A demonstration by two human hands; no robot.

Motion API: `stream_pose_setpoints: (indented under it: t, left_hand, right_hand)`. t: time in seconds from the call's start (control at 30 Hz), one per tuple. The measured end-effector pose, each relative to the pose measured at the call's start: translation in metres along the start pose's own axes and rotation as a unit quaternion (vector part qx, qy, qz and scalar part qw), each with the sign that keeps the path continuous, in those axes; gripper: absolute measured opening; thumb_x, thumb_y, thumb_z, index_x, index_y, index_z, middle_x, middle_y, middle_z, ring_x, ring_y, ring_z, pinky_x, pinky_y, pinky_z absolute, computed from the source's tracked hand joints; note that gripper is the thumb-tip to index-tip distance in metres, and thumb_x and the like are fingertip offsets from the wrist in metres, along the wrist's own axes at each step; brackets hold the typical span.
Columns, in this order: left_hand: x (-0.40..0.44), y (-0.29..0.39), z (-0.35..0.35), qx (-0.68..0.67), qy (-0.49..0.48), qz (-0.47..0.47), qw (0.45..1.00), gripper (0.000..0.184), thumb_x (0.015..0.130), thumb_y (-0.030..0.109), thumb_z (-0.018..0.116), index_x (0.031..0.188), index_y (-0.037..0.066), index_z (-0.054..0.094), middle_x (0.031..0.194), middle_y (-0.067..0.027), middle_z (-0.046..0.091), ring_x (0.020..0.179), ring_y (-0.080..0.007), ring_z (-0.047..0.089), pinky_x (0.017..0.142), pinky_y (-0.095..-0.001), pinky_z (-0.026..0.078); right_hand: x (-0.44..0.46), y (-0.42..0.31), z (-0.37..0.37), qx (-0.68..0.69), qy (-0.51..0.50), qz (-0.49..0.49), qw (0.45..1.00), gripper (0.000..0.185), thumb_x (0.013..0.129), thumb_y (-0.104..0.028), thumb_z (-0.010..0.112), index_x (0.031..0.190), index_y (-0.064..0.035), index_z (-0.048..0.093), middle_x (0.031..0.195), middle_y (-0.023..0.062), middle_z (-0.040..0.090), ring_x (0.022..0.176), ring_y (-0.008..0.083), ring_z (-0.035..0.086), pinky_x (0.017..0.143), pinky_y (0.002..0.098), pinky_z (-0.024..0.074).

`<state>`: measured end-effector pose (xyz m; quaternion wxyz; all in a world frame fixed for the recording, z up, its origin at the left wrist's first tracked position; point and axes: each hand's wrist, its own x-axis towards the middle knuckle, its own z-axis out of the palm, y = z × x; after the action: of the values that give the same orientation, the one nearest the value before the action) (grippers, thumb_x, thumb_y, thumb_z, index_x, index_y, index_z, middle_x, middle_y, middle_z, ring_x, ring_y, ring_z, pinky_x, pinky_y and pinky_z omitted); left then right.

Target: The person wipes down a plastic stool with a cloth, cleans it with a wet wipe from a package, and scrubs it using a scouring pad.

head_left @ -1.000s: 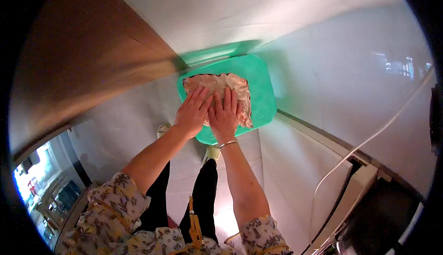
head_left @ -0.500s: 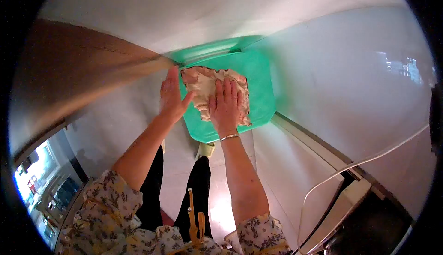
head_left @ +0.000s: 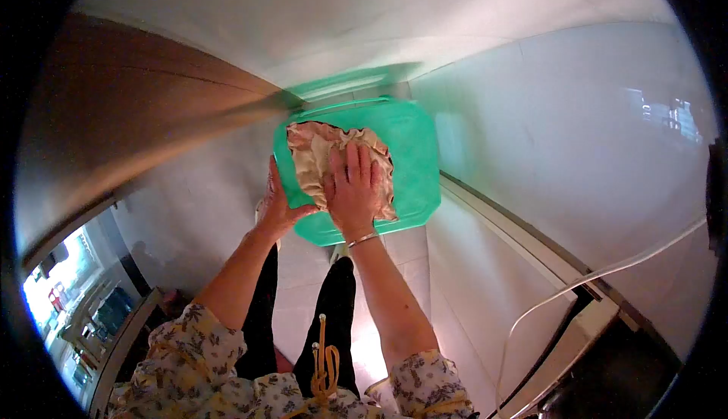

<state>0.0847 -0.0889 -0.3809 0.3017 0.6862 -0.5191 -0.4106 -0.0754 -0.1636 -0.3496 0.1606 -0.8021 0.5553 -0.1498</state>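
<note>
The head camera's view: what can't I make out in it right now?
All in the head view:
- Part of the crumpled beige cloth: covered by the right hand.
- Whatever is beneath the green plastic top: hidden by it.
- Small items near the window, lower left: too small and blurred.

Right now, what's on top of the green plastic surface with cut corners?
A crumpled beige, dark-edged cloth; the right hand rests on it. The left hand is at the left edge of the green surface. Anything under the cloth is covered.
</note>
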Motion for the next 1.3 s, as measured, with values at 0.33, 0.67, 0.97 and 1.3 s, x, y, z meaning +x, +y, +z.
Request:
stream_pose_setpoints:
  t: [0.33,0.67,0.97,1.3]
  left_hand:
    - [-0.019,-0.003,0.011,-0.032,0.021,-0.04,0.998,0.123,0.066,0.04,0.079,0.145,-0.001,-0.006,0.148,-0.0253,0.015,0.135,-0.039,0.024,0.109,-0.0448,0.026]
    - [-0.035,-0.039,0.032,-0.055,0.044,-0.097,0.993,0.11,0.069,0.035,0.077,0.144,-0.004,0.006,0.141,-0.027,0.029,0.131,-0.0383,0.032,0.107,-0.0441,0.028]
    - [-0.024,-0.012,0.013,0.004,0.006,-0.028,1.0,0.098,0.075,0.03,0.073,0.143,0.002,0.009,0.134,-0.0234,0.04,0.12,-0.0377,0.046,0.097,-0.0432,0.04]
    - [-0.025,-0.016,0.009,-0.094,-0.088,-0.113,0.985,0.09,0.081,0.029,0.068,0.144,0.003,0.009,0.142,-0.0212,0.029,0.128,-0.0339,0.037,0.104,-0.0401,0.033]
  right_hand:
    - [0.065,0.117,-0.031,-0.237,0.0,0.041,0.971,0.049,0.09,-0.025,0.048,0.137,-0.0097,0.04,0.145,0.0107,0.035,0.135,0.0272,0.03,0.11,0.0405,0.0235]
    - [-0.059,0.106,-0.037,-0.053,0.027,0.168,0.984,0.048,0.093,-0.014,0.042,0.139,-0.0046,0.034,0.145,0.0145,0.031,0.133,0.0312,0.03,0.11,0.039,0.0245]
    - [-0.15,-0.058,0.064,-0.022,-0.009,0.258,0.966,0.052,0.088,-0.022,0.046,0.135,-0.0015,0.038,0.148,0.0184,0.025,0.138,0.0396,0.017,0.11,0.0568,0.0117]
    - [-0.098,-0.003,0.015,-0.057,0.08,0.285,0.954,0.05,0.091,-0.022,0.042,0.139,-0.0059,0.037,0.148,0.0122,0.029,0.138,0.0293,0.023,0.111,0.0462,0.0172]
